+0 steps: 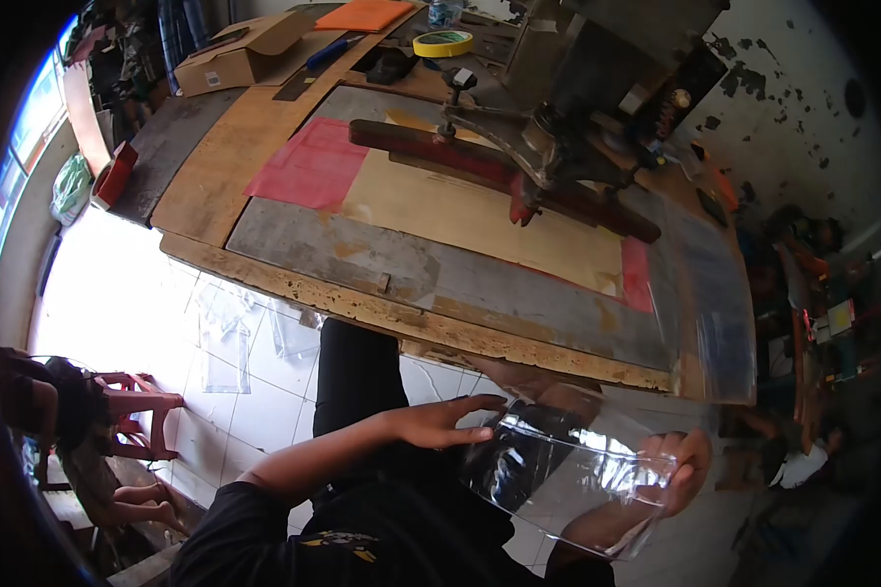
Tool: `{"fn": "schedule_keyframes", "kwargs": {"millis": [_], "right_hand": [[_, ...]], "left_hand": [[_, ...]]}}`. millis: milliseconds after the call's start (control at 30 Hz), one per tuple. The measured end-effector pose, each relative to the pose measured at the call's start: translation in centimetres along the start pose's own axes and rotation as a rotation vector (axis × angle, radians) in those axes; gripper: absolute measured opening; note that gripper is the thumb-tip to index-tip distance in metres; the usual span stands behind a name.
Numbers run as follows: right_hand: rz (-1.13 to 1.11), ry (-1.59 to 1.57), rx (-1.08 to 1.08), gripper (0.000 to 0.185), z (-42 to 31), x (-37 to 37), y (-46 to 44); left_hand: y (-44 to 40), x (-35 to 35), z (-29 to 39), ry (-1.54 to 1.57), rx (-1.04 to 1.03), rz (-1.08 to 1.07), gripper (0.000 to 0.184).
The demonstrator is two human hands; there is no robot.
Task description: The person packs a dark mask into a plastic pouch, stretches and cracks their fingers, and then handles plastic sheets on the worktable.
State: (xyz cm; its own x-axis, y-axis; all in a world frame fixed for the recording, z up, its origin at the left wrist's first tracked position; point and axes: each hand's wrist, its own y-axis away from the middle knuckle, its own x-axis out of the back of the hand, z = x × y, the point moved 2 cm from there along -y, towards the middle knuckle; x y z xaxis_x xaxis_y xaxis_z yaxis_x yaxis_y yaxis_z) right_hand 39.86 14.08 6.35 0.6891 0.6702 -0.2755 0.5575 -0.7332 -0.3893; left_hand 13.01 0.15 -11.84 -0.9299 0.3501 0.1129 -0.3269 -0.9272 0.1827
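A clear plastic sheet or pouch [568,479] hangs over my lap, below the table's front edge. My right hand [677,472] is closed round its right end. At the left end, my left hand [445,423] has its thumb and fingers apart, with the fingertips touching or just beside the plastic. Reflections hide whether it pinches anything. Beyond both hands, a long dark red bar [499,174] of a machine lies over a cream panel [431,207] with pink ends on the grey worktop.
A wooden rim [411,321] edges the table. On top are a cardboard box [230,64], yellow tape [442,43], an orange sheet [362,14] and red tape [115,176]. More clear plastic [719,313] hangs at right. Another person's legs [147,504] show beside a red stool [137,401].
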Motion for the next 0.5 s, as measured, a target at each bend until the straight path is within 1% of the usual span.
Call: {"fn": "schedule_keyframes", "kwargs": {"millis": [33,67,100,133,167,200,233,267,300,333,367,400,433,467,500], "right_hand": [[0.012,-0.031,0.006,0.049,-0.3,0.5,0.1],[-0.031,-0.059,0.018,0.044,-0.6,0.9,0.0],[-0.028,-0.057,0.021,0.044,-0.8,1.6,0.2],[0.040,-0.074,0.057,0.043,-1.1,2.4,0.5],[0.108,-0.091,0.091,0.042,-1.3,3.5,1.0],[0.123,-0.025,0.140,0.043,-1.2,4.5,1.3],[0.122,-0.033,0.133,0.043,-1.2,5.7,1.8],[0.186,0.050,0.106,0.043,-1.2,7.3,2.7],[0.205,0.165,0.099,0.042,-1.5,6.3,2.2],[0.224,0.281,0.090,0.042,-1.8,5.1,1.7],[0.217,0.271,0.084,0.042,-1.7,5.9,2.0],[0.222,0.560,0.006,0.034,-1.8,7.8,2.9],[0.224,0.850,-0.073,0.027,-1.7,7.8,2.8],[0.209,1.080,-0.012,0.025,-0.7,7.5,2.6],[0.207,1.073,-0.012,0.025,0.0,6.2,1.8]], "left_hand": [[-0.2,0.6,0.4,0.049,-0.013,-0.057,0.078],[-0.3,1.2,0.8,0.096,-0.025,-0.114,0.070],[-0.4,1.5,1.0,0.144,-0.036,-0.171,0.061],[-0.2,1.6,0.6,0.119,-0.093,-0.122,0.044],[0.2,1.9,0.9,0.121,-0.091,-0.125,0.044],[0.9,2.4,1.3,0.232,-0.087,-0.144,0.042],[1.8,3.0,1.9,0.345,-0.077,-0.156,0.040],[2.9,3.6,3.0,0.397,-0.086,-0.060,0.036],[4.0,4.3,4.3,0.389,-0.019,0.065,0.036],[5.3,5.3,6.2,0.220,-0.049,0.184,0.039],[6.5,6.3,7.8,0.047,-0.077,0.299,0.044],[7.3,6.9,8.7,-0.092,-0.105,0.420,0.045],[8.0,7.6,9.5,-0.234,-0.133,0.537,0.047],[8.8,8.4,10.1,-0.187,-0.105,0.541,0.039],[9.2,8.9,10.3,-0.190,-0.100,0.546,0.039]]}}
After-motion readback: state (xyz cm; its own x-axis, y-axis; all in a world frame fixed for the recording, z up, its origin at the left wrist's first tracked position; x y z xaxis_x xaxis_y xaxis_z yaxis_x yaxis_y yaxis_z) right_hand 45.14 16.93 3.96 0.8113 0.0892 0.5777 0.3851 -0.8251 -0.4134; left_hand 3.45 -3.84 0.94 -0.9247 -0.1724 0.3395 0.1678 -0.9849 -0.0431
